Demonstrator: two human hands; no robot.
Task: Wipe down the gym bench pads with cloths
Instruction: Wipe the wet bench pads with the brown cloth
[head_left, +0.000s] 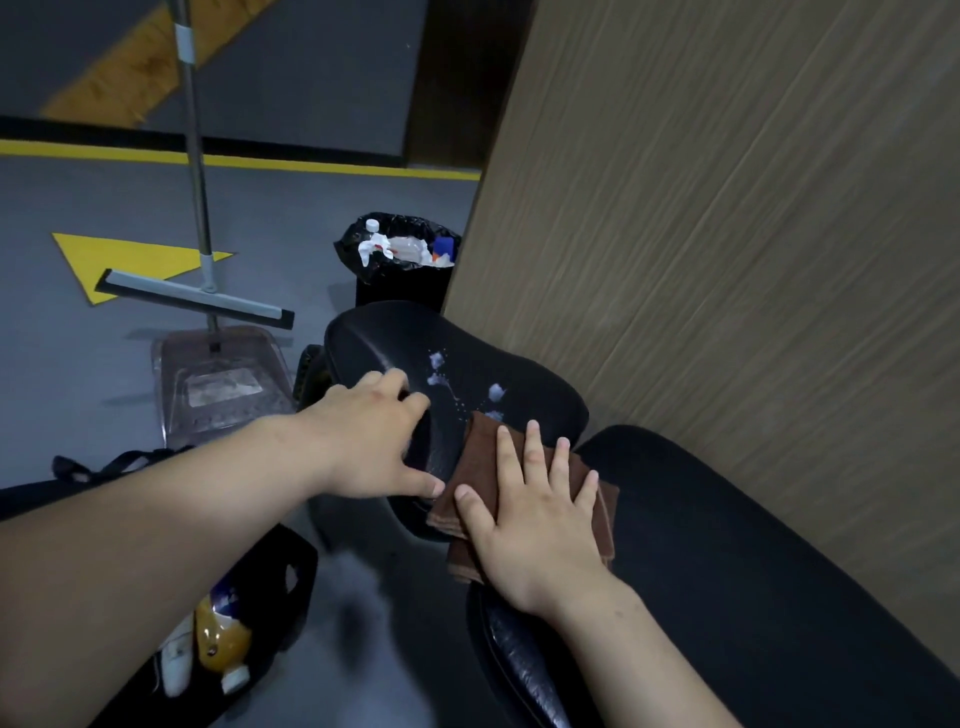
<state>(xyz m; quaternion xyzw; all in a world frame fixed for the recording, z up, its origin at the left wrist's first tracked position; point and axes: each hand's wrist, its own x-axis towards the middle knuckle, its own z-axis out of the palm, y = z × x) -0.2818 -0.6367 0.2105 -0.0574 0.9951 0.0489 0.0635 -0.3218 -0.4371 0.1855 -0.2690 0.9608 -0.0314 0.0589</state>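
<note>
The right hand (535, 512) lies flat and wide open on a brown cloth (519, 499), pressing it down; all its fingers are spread out, and it is not gripping anything. The cloth is folded and sits under that hand, on the near end of the small black seat pad (415, 338), right where this pad meets the long back pad (727, 545); the long pad runs back along the right arm, beside a wooden wall (727, 208).

The left hand (374, 436) is just to the left of the cloth; it is open too, with fingers curled a little over the left edge of the seat pad; it seems to hold the pad steady, and it holds no cloth.

Just past the fingertips of the right hand there are white blobs of foam (457, 384) on the seat pad; they are not wiped yet. So I think the job is only starting on this pad; the spray is on, but the rubbing is still to do. I cannot tell if the long pad is clean already.

Past the left hand, on the floor, stand a squeegee (197, 301) and a full bin (400, 254); below the left arm is a bag of bottles (223, 634).
</note>
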